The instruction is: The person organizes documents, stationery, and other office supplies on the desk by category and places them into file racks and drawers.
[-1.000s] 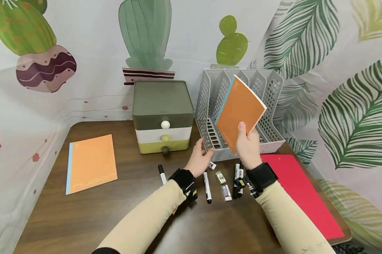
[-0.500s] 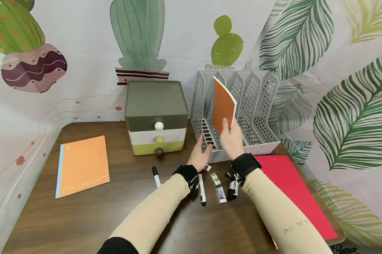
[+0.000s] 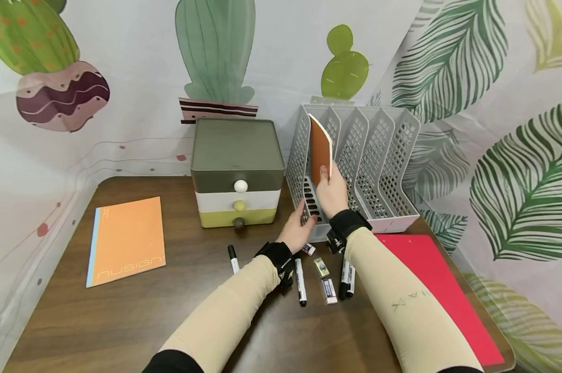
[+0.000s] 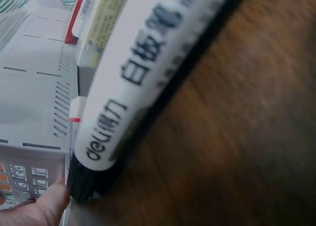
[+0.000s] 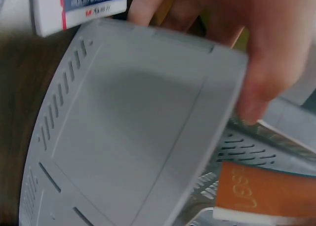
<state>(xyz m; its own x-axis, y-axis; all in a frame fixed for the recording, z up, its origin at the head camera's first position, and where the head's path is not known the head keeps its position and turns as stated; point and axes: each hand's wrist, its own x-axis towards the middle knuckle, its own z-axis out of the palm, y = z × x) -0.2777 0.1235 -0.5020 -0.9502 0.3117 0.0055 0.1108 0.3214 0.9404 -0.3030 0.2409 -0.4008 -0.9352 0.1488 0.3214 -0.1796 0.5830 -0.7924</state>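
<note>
A grey mesh file rack [image 3: 395,224] stands at the back right, its upright dividers forming several slots. My right hand [image 3: 332,196] holds an orange notebook [image 3: 319,150] by its near edge, thumb on the cover. The notebook stands upright within the leftmost slot, nearly edge-on in the head view. At the rack's left front corner, my left hand [image 3: 294,232] grips the rim. The right wrist view shows a digit of that hand [image 5: 266,72] over the rim and the notebook's lower corner [image 5: 266,194]. A whiteboard marker [image 4: 133,77] looms large in the left wrist view.
Left of the rack stands a drawer box [image 3: 238,150] with round knobs. Another orange notebook [image 3: 129,238] lies at the left. Markers [image 3: 300,282] and boxed erasers [image 3: 329,291] lie before the rack. A red folder [image 3: 444,290] lies along the right edge.
My right hand has moved left and turned the notebook from cover-facing to nearly edge-on, bringing it into the leftmost slot. My left hand stays at the rack's corner.
</note>
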